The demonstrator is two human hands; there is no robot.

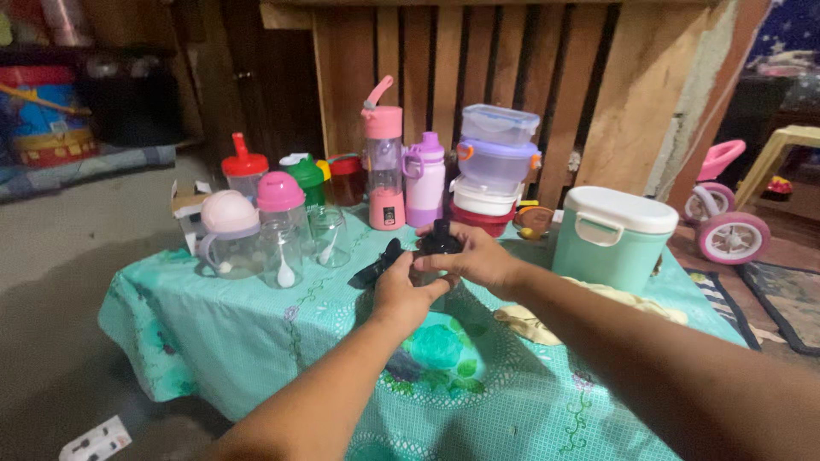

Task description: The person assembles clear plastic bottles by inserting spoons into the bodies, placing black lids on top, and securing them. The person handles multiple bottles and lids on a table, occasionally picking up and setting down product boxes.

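Note:
Both of my hands meet over the middle of a low table covered with a teal flowered cloth (pixel 256 341). My right hand (pixel 470 256) grips a black lid-like part (pixel 439 240) from above. My left hand (pixel 403 294) closes around something just below that part; what it holds is hidden by my fingers. A black strap or handle piece (pixel 376 266) lies on the cloth right beside my left hand.
Several drinking bottles and cups stand at the table's back left, among them a clear glass jar (pixel 329 237), a pink blender bottle (pixel 384 166) and a lilac bottle (pixel 425 181). Stacked food boxes (pixel 495 158) and a mint lidded container (pixel 611 235) stand right. A pink tricycle (pixel 726 213) is beyond.

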